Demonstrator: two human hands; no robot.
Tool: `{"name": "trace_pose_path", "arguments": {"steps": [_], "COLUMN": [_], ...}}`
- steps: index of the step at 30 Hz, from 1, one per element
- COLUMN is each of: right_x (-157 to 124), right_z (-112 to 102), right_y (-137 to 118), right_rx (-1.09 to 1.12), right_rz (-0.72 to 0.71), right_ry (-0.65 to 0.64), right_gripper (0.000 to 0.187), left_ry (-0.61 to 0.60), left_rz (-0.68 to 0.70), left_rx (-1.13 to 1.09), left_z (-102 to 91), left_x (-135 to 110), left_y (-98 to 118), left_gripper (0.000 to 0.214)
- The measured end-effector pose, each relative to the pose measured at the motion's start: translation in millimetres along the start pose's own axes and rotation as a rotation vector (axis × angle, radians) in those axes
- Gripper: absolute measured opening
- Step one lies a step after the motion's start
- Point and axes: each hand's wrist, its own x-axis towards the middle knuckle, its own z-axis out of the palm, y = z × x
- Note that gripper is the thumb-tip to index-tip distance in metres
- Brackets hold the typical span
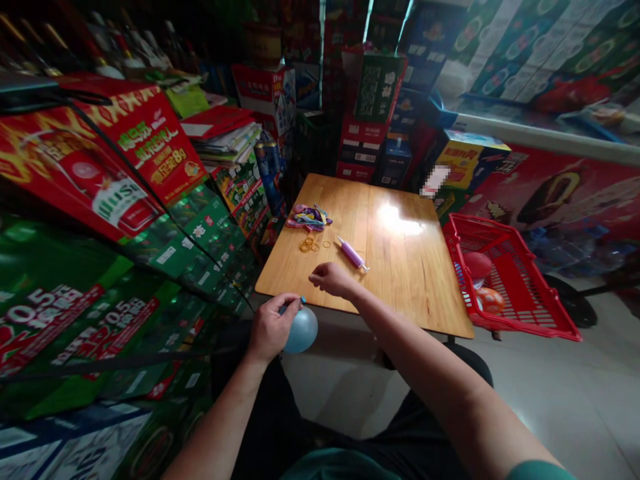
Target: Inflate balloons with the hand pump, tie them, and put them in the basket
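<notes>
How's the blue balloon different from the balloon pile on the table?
The blue balloon is puffed up and round; the balloon pile is limp and crumpled. The blue balloon is in the left hand; the pile lies on the table. The blue balloon is one colour; the pile has several.

Smooth balloon (303, 330), glossy wooden table (400, 267).

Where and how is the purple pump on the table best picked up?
Probably by its thick middle: the right hand could come down on the purple pump from above, near side. It lies slantwise on the table, its long body uncovered between narrower ends.
</notes>
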Motion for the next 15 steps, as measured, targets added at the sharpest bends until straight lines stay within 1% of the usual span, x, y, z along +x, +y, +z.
{"name": "trace_pose_path", "arguments": {"steps": [2,6,10,15], "right_x": [31.2,82.4,117.9,143.2], "right_z": [0.1,4.4,14.7,23.8], "right_y": [-0.8,-3.1,-3.4,0.1], "right_rx": [-0.096,-0.203,-0.266,-0.259], "right_rz": [0.018,0.051,0.06,0.071], "right_ry": [0.104,0.197,0.211,0.175], "right_gripper": [0.018,0.024,0.027,0.028], "left_ry": [0.01,0.005,-0.016,-0.044], "left_rz": [-0.058,-0.11,-0.136,-0.129], "left_rx": [-0.04,-0.104,-0.15,-0.167], "left_z": [-1.4,-0.5,1.3,-0.3], "left_x": [5.2,14.0,20.4,24.2], "left_y": [-5.1,-13.6,-19.5,-21.1], "left_gripper": [0.021,0.02,0.019,0.018]}}
